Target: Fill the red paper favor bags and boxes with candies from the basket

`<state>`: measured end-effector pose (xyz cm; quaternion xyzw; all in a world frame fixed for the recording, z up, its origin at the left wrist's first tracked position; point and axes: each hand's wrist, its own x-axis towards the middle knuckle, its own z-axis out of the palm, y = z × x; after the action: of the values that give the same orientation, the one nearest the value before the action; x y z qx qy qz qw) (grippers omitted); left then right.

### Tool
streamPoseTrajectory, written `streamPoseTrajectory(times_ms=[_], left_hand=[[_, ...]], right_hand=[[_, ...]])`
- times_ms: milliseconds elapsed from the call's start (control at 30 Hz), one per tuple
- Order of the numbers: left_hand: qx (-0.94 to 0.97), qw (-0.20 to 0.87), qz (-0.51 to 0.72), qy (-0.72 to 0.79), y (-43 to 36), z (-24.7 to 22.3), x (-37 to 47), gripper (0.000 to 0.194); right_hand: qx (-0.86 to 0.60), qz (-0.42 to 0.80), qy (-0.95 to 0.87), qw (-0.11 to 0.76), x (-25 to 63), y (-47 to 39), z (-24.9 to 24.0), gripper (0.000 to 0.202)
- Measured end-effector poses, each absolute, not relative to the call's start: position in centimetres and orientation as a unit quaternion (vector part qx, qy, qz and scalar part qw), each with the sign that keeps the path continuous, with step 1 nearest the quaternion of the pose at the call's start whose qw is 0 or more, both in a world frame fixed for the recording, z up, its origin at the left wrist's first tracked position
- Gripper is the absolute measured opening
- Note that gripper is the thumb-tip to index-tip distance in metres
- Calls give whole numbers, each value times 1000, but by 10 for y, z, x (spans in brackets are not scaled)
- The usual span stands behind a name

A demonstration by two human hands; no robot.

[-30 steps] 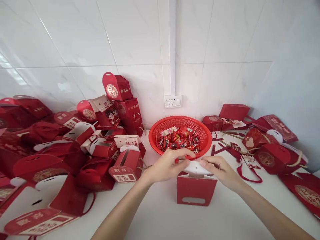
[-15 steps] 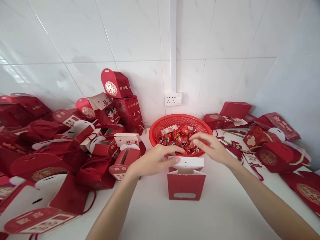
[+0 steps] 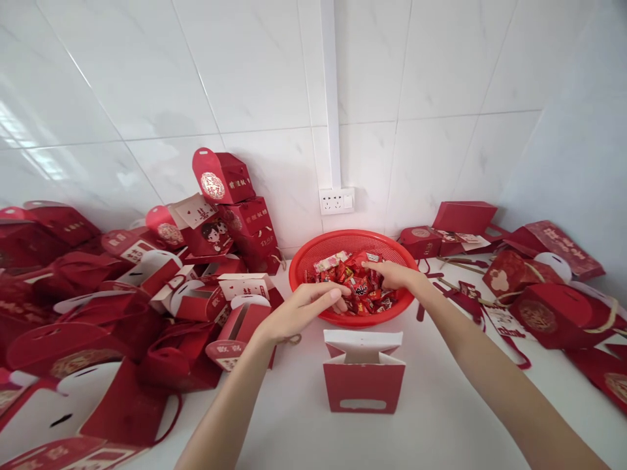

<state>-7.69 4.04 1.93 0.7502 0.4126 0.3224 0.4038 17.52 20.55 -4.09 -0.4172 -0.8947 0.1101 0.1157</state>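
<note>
A red plastic basket (image 3: 405, 307) holds a heap of wrapped candies (image 3: 360, 285), mostly red. Over its left front rim is my left hand (image 3: 311, 305), fingers apart above the candies, with nothing seen in it. My right hand (image 3: 392, 274) reaches in from the right, its fingers among the candies; its fingertips are partly hidden, so any hold on a candy cannot be made out. In front of the basket a red paper box (image 3: 364, 385) stands upright with its top open and its white inner flap raised. Neither hand touches the box.
Many red gift boxes (image 3: 186, 349) crowd the left side, some stacked (image 3: 252, 215) by the tiled wall. More boxes (image 3: 543, 314), cords and cards lie at the right. A white wall socket (image 3: 336, 201) is behind the basket.
My right hand has gone from above the basket's front rim into the candies. My left hand has moved off the box's flap to the basket's left front. The view has shifted slightly.
</note>
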Motion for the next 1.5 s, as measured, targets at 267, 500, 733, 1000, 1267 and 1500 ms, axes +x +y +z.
streamPoseTrajectory(times_ms=[267, 500, 733, 1000, 1267, 1500], left_hand=[[773, 341, 316, 432, 103, 9, -55, 42], [741, 286, 376, 478, 143, -6, -40, 41], [722, 280, 454, 440, 134, -9, -37, 45], [702, 315, 472, 430, 131, -8, -33, 46], [746, 273, 422, 436, 131, -11, -35, 39], [847, 272, 250, 382, 136, -19, -37, 18]], right_hand=[[-359, 205, -894, 174, 172, 195, -22, 25], [-256, 424, -820, 288, 169, 182, -9, 48], [-258, 473, -787, 299, 170, 178, -7, 43], [-271, 486, -749, 359, 174, 178, -9, 43], [-257, 477, -773, 330, 173, 177, -9, 37], [-320, 457, -676, 481, 174, 182, -13, 36]])
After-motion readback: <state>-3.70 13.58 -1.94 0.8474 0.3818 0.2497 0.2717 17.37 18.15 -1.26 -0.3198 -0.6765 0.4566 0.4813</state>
